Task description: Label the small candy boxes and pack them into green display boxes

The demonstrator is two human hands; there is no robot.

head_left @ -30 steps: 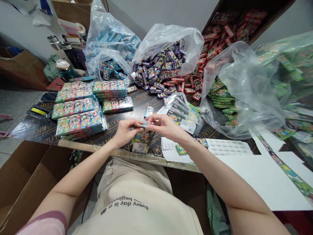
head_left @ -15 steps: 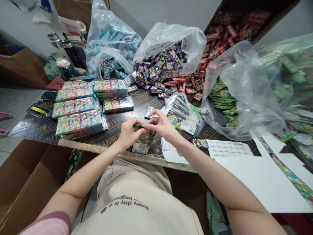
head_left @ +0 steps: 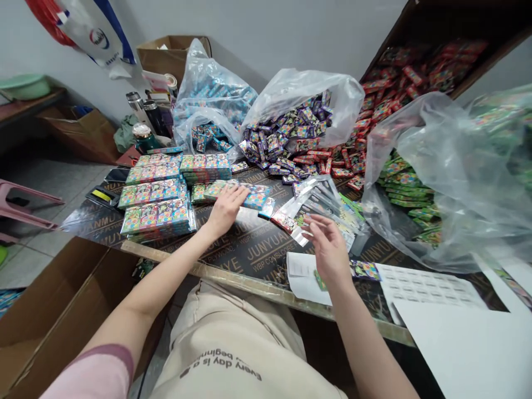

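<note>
My left hand (head_left: 228, 208) lies over a clear-wrapped pack of small colourful boxes (head_left: 256, 198), its fingers across the top. That pack sits at the low front stack of similar packs (head_left: 198, 193), reaching past it to the right. My right hand (head_left: 330, 246) hovers over the table with curved, parted fingers. Close to its fingertips lies a small red box (head_left: 285, 220), with a clear plastic flap (head_left: 300, 235) beside it; whether the fingertips touch the flap I cannot tell. Just beyond are flat clear bags with printed cards (head_left: 328, 205).
Taller stacks of wrapped packs (head_left: 158, 216) stand at the left. Clear bags of blue (head_left: 211, 100), purple (head_left: 307, 119) and green boxes (head_left: 411, 177) line the back, with loose red boxes (head_left: 347, 160) between. White label sheets (head_left: 432, 285) lie right; an open carton (head_left: 54, 299) is below left.
My hands were together, fingertips pinching over a dark card bag. They have parted: the left went up and left onto the wrapped pack, the right moved right and its fingers spread. The view shifted.
</note>
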